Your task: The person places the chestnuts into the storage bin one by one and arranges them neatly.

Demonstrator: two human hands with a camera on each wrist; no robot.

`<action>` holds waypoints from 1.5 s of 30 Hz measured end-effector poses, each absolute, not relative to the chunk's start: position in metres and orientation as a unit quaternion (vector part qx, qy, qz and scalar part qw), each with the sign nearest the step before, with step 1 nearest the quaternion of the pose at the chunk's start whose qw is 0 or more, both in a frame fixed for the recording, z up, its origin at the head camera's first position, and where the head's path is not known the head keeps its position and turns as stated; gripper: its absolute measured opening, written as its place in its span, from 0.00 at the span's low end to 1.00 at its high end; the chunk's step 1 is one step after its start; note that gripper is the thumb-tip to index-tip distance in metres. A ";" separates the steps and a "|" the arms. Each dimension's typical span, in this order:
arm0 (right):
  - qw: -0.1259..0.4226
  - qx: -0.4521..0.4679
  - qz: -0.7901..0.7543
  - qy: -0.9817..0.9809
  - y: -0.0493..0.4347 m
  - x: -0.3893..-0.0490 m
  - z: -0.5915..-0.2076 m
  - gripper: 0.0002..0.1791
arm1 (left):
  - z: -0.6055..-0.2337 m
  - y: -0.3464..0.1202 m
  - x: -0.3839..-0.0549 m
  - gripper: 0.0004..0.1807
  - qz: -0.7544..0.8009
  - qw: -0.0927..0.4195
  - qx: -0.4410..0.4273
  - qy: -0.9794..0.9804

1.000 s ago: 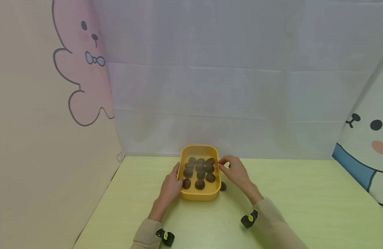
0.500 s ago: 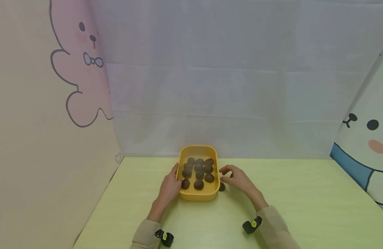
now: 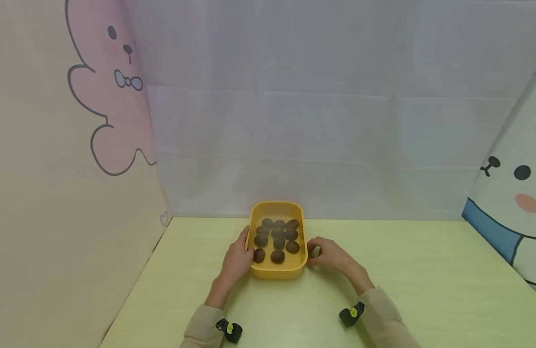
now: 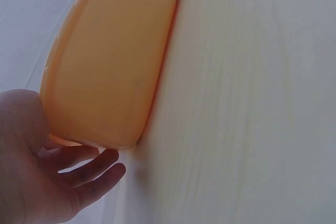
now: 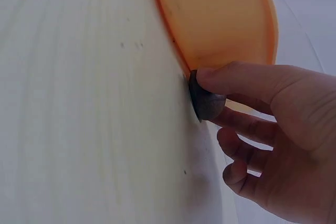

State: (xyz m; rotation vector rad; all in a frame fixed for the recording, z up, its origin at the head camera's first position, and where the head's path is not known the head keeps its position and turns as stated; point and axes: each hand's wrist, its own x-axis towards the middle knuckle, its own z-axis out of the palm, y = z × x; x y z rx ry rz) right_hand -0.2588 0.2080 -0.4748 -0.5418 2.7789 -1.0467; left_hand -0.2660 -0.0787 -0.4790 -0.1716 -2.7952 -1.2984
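A yellow plastic bin (image 3: 279, 274) holds several dark brown, roundish pieces (image 3: 277, 256). My left hand (image 3: 238, 261) grips its left side, with the thumb over the rim and the fingers along the outer wall. Seen from the left wrist, the bin's orange-looking side (image 4: 110, 66) rises above the fingers. Beside the bin's right wall, my right hand (image 3: 331, 254) is low at the tabletop. In the right wrist view its thumb and fingers pinch one dark domed piece (image 5: 208, 100) with a flat underside, right by the wall. The hand hides that piece in the head view.
The bin stands on a pale yellow-green table (image 3: 407, 280) near its back edge. A whitish cloth (image 3: 337, 121) hangs behind. Side panels carry a pink cartoon bear (image 3: 115, 96) and a white cartoon animal (image 3: 512, 208).
My right hand has come down from beside the bin's rim to the loose dark piece on the table and now pinches it. The left hand keeps its hold on the bin.
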 end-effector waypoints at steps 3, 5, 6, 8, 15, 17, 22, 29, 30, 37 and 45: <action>0.058 -0.190 -0.340 0.919 0.209 -0.258 -0.473 0.15 | -0.479 -0.078 -0.267 0.35 -0.422 0.025 -0.056 -0.905; 0.057 -0.188 -0.339 0.920 0.210 -0.259 -0.471 0.15 | -0.479 -0.078 -0.267 0.35 -0.422 0.025 -0.056 -0.905; 0.057 -0.186 -0.341 0.920 0.211 -0.259 -0.470 0.15 | -0.479 -0.078 -0.267 0.35 -0.422 0.025 -0.057 -0.904; 0.053 -0.179 -0.346 0.920 0.212 -0.259 -0.465 0.15 | -0.479 -0.078 -0.267 0.35 -0.422 0.025 -0.057 -0.904; 0.013 -0.157 -0.356 0.921 0.220 -0.256 -0.447 0.14 | -0.479 -0.079 -0.268 0.35 -0.421 0.025 -0.058 -0.905; -0.001 -0.148 -0.357 0.922 0.221 -0.254 -0.441 0.14 | -0.478 -0.079 -0.268 0.35 -0.423 0.024 -0.057 -0.904; -0.036 -0.144 -0.360 0.921 0.220 -0.249 -0.429 0.16 | -0.478 -0.079 -0.267 0.35 -0.423 0.026 -0.059 -0.904; -0.066 -0.164 -0.363 0.915 0.207 -0.242 -0.420 0.16 | -0.477 -0.079 -0.266 0.35 -0.425 0.028 -0.062 -0.903; -0.068 -0.168 -0.363 0.914 0.205 -0.242 -0.419 0.16 | -0.477 -0.079 -0.266 0.35 -0.425 0.027 -0.062 -0.903; -0.089 -0.185 -0.350 0.914 0.191 -0.239 -0.425 0.16 | -0.478 -0.078 -0.266 0.35 -0.425 0.027 -0.063 -0.903; -0.088 -0.193 -0.319 0.924 0.175 -0.235 -0.432 0.16 | -0.480 -0.079 -0.265 0.35 -0.421 0.022 -0.060 -0.905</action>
